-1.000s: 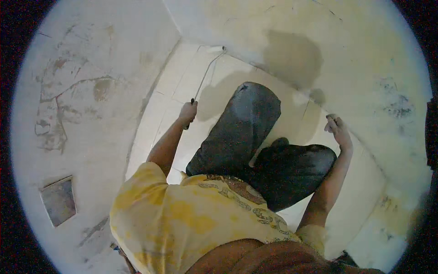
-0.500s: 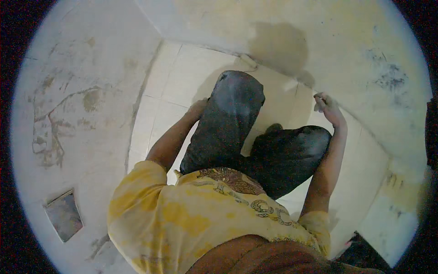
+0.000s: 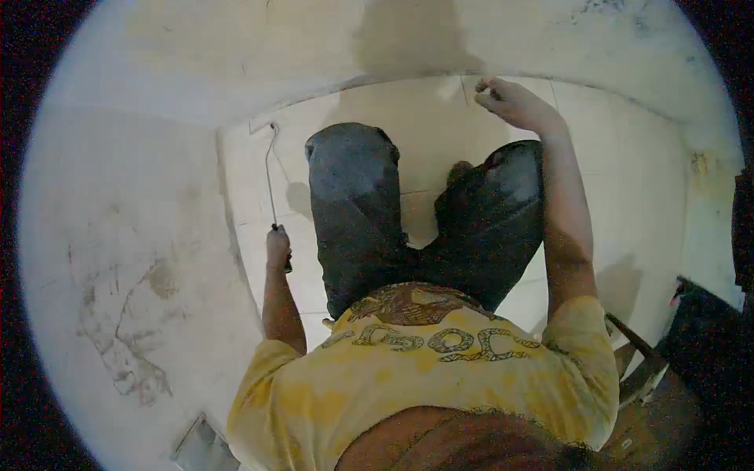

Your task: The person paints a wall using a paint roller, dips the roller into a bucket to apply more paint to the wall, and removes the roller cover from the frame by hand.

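My left hand (image 3: 278,248) is closed round the dark handle of a paint roller (image 3: 270,174). Its thin bent wire frame points away from me, and the pale roller head at its far end is hard to tell from the light floor tiles. My right hand (image 3: 509,104) is raised beyond my right knee, near the foot of the far wall. Its fingers are curled in; whether something small sits between them I cannot make out.
I squat between stained walls, with a bare left wall (image 3: 149,235) and a far wall (image 3: 267,47). Pale tiles (image 3: 424,192) cover the floor. A square recess or panel (image 3: 206,449) shows at lower left. Behind my right arm stands a wooden object (image 3: 640,353) beside dark cloth (image 3: 699,337).
My view has turned to the right. My left hand has swung out from beside my knee to the left, bringing the roller with it. My right hand has stretched farther forward.
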`<state>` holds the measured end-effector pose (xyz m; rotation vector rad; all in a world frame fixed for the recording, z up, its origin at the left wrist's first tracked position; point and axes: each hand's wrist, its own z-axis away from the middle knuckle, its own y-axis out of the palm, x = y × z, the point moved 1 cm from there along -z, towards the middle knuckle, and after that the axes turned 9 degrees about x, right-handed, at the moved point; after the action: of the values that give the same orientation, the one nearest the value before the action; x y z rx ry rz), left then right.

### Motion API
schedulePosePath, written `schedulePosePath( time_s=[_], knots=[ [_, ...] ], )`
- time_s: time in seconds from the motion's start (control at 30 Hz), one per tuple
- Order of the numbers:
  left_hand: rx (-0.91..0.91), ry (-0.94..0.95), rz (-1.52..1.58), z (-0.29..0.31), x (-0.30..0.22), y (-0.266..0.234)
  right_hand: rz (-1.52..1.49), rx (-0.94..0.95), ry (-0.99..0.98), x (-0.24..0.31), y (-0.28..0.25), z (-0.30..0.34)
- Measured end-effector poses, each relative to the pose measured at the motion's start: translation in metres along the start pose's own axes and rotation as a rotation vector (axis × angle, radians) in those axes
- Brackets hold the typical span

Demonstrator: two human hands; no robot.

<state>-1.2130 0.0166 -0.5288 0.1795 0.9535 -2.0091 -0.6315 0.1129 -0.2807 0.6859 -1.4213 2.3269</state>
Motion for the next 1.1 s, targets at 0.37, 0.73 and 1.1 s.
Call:
schedulePosePath(
  time_s=[0.37, 0.73, 1.1],
  knots=[
    [0.401, 0.663, -0.782, -0.035, -0.125, 0.018, 0.253, 0.09, -0.488, 0.137, 0.08, -0.011],
    [0.319, 1.162, -1.199, -0.156, -0.411, 0.175, 0.219, 0.055, -0.255, 0.116, 0.111, -0.045],
    [0.588, 0.713, -1.32, -0.035, -0.512, 0.295, 0.187, 0.343, 0.011, 0.114, 0.138, -0.081]
  ],
)
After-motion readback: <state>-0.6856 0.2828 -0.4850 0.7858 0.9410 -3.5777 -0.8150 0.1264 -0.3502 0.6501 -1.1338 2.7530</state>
